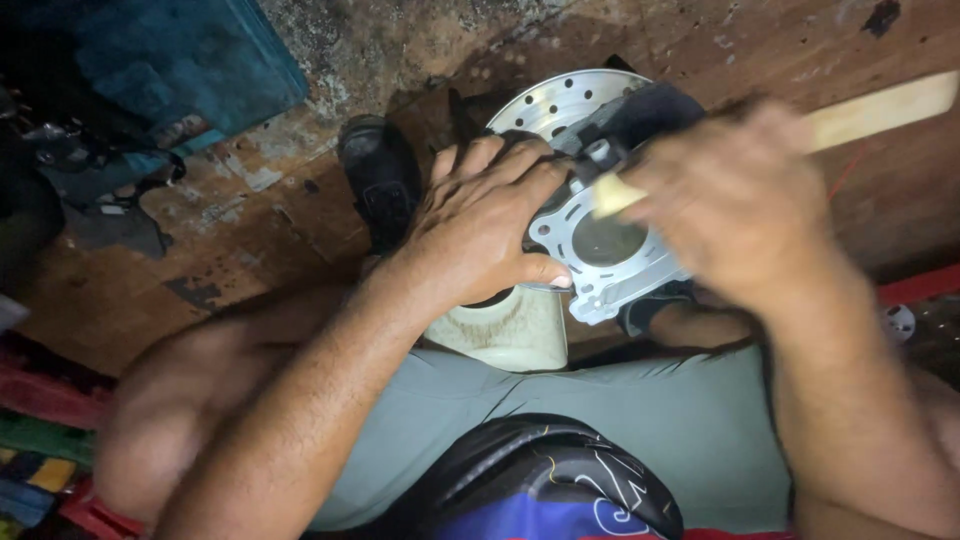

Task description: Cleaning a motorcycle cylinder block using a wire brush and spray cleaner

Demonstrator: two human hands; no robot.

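The left hand [480, 225] lies flat over the left side of a silver metal engine part with a big round hole in the middle [605, 250]. Its fingers are spread and curled down around the edge, and the thumb presses on the lower edge of the part, so this hand is clamped on it. The part sits between the person's knees, above a cream plastic tub [510, 330] that stands just under it.

The right hand [740, 200] is blurry. It is closed around a pale flat wooden stick [870, 110]. The near tip of the stick touches the top rim of the metal part, and the other end points off to the right. The two hands are near each other, with only the metal part between them.

Behind the metal part lies a round silver brake disc with many small holes [555, 100]. A dark lumpy piece [640, 115] rests on it, close to the stick; it is hard to tell what it is. A black shoe [380, 175] stands on the dirty brown floor [250, 250] to the left of the left hand. A blue-green box [190, 60] is in the top left corner, well apart from the hands.

The person wears grey-green shorts [600, 420] and a dark shirt with blue on it [540, 490].
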